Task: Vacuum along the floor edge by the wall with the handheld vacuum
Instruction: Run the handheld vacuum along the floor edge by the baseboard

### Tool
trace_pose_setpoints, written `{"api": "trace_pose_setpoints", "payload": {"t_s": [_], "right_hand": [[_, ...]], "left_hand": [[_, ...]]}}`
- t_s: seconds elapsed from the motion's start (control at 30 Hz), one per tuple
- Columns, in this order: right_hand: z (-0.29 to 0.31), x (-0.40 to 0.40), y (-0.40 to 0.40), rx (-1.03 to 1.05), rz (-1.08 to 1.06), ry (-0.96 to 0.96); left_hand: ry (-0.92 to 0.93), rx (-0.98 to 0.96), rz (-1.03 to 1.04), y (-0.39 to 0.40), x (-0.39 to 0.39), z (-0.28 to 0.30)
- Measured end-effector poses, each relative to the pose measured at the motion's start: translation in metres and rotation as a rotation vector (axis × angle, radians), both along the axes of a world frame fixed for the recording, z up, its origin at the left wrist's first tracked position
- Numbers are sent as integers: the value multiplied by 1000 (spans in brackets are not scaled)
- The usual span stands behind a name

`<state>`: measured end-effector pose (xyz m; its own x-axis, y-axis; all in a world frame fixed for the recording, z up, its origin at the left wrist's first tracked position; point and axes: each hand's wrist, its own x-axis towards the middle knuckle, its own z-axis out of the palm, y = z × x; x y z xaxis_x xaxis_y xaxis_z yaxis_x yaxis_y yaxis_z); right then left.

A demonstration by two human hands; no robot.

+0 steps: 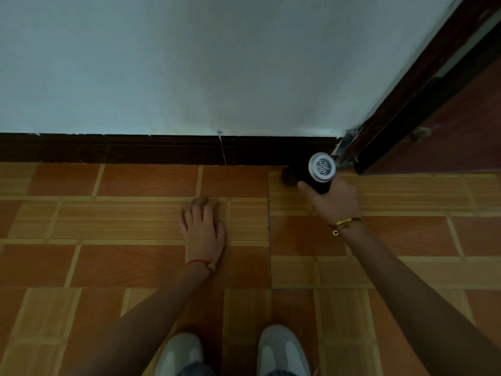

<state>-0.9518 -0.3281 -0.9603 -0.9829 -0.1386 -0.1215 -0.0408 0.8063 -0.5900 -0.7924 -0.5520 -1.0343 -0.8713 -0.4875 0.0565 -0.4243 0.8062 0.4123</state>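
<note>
The vacuum (314, 176) is gripped by the right hand (332, 200) at two o'clock against the skirting board (135, 149), while the left hand (203, 226) is laid flat, fingers straight, on the floor (108, 226).

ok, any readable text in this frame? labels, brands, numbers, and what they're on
None readable.
Handheld vacuum: white grille end cap and black body, no print legible.
Wall, baseboard, floor tiles: no text or signs.
Grey shoes: no logo visible.

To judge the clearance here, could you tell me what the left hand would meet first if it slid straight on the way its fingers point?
The left hand lies flat on the floor, fingers toward the wall. Straight ahead is bare tile, then probably the dark skirting board.
</note>
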Motion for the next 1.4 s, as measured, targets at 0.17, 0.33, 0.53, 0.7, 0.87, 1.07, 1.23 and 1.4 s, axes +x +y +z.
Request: {"api": "trace_pose_setpoints", "payload": {"t_s": [0.17,0.33,0.53,0.7,0.87,1.07,1.23,1.4], "right_hand": [[5,-3,4,-14,-186,53],[3,-5,9,-2,-57,8],[4,-8,26,70,-225,116],[4,-6,26,31,-78,53],[2,-8,27,70,-194,98],[3,-10,32,44,-136,95],[1,-12,17,-13,-51,59],[3,-14,28,34,-217,120]], "left_hand": [[-44,-4,22,2,0,4],[-72,-37,-60,5,-8,-2],[-90,-54,-148,5,-14,-7],[-55,-53,-163,4,-13,-12],[-56,-81,-183,3,-12,-12],[-52,-92,-186,3,-11,-11],[-56,-82,-182,3,-11,-12],[-50,-81,-185,2,-11,-14]]}}
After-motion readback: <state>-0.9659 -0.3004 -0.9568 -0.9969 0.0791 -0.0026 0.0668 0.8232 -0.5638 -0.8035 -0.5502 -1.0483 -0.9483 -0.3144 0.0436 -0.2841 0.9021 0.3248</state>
